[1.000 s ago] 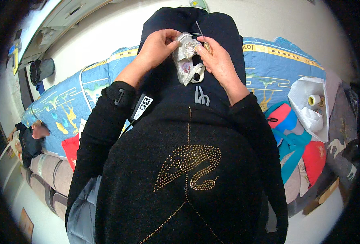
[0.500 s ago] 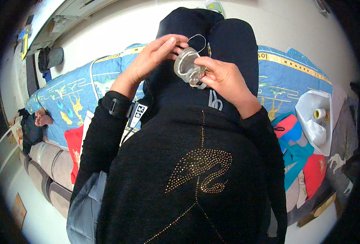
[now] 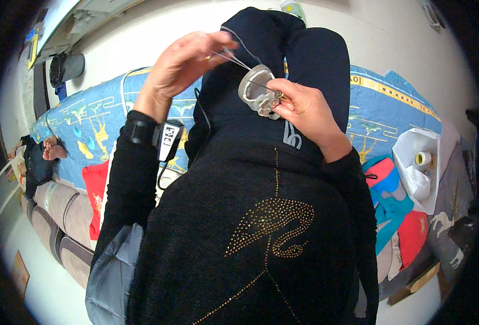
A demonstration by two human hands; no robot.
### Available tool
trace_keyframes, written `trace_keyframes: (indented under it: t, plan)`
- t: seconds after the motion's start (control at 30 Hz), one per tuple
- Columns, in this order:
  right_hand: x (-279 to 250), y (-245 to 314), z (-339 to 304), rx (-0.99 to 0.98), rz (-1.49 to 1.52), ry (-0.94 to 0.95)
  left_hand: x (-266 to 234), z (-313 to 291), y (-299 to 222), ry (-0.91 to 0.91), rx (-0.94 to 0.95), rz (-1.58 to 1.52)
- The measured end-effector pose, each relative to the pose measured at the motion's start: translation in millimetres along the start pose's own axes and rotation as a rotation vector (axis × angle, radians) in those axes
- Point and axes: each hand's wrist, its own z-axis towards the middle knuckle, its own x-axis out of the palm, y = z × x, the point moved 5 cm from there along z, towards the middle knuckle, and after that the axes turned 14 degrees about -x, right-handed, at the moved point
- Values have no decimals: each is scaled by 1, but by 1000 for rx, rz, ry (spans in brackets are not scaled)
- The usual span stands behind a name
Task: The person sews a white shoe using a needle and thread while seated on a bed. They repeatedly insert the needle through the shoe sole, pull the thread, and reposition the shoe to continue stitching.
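Small silvery-white shoe (image 3: 243, 89) held up over the dark trousers (image 3: 318, 65) on the lap, far side of the black sweater (image 3: 196, 227). Rounded, textured rim at its far-left end, pale inside showing through the opening, shiny bow (image 3: 267, 106) on the near side. Thin dark rod (image 3: 258, 85) crosses the opening up to the right fingers. Pale thread (image 3: 239, 63) runs from shoe to left hand, another stretch looping on the far side.

Writing: dark letters on the yellow band of the blue cover (image 3: 391, 108), right; white letter-like mark on the trousers; black-and-white label (image 3: 168, 136) beside the left wrist, too small to read.

Right hand (image 3: 307, 111) reaches in from near right, thumb and fingers clamped on the shoe's right side. Left hand (image 3: 182, 62) is raised far left of the shoe, wrist bent, fingers curled toward the thread but blurred, can't tell if pinched together or apart
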Motion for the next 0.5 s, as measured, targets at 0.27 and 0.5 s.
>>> trace_keyframes:
  t: [0.27, 0.5]
  plan:
    - [7, 2, 5, -58, -4, 1, -101, -83, 22, -953, 27, -210]
    - [7, 2, 3, -52, -24, 21, -12, -48, 14, -922, 163, 960]
